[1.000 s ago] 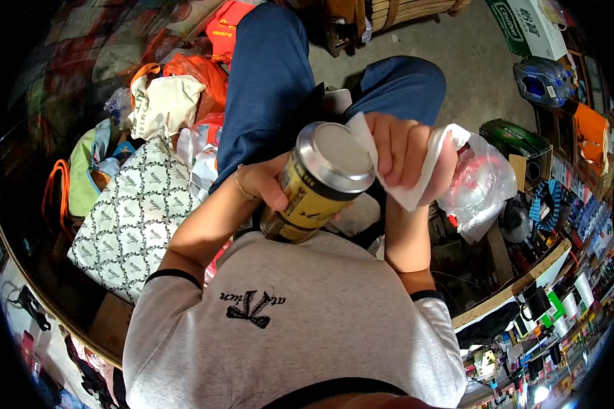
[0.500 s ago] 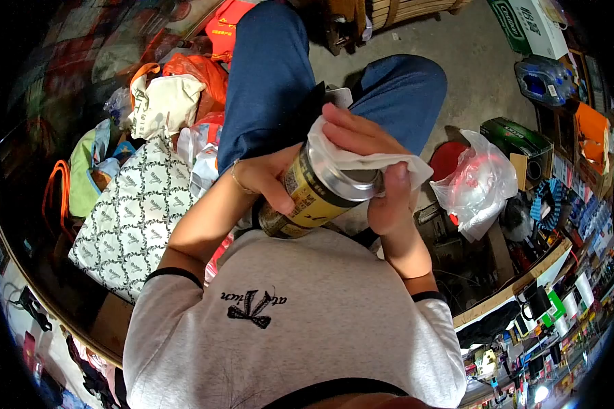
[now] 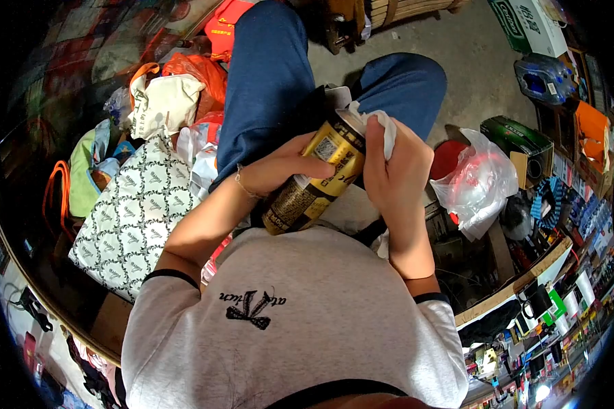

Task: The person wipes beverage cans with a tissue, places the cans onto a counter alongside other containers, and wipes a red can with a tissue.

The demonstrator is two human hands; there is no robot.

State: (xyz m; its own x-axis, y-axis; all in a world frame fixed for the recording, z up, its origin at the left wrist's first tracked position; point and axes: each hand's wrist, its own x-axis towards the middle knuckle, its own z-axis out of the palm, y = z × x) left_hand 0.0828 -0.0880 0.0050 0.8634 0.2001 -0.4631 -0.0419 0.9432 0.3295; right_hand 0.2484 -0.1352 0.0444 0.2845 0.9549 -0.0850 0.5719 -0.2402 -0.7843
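A yellow and black can is tilted in front of the grey shirt, its top end pointing up and to the right. My left hand is wrapped round the can's side, with the thumb lying across the label. At the can's top end, my right hand grips a crumpled white tissue. The tissue touches the rim and covers part of the lid. Some of the right fingers are hidden behind the hand and the tissue.
On the left are a patterned white bag, a cream cloth bag and an orange plastic bag. A clear plastic bag, a red round object and a green box are at the right.
The can has turned so that its label faces up and its lid points away. My right hand has turned over and bunched the tissue, which was spread across the lid, against the can's top.
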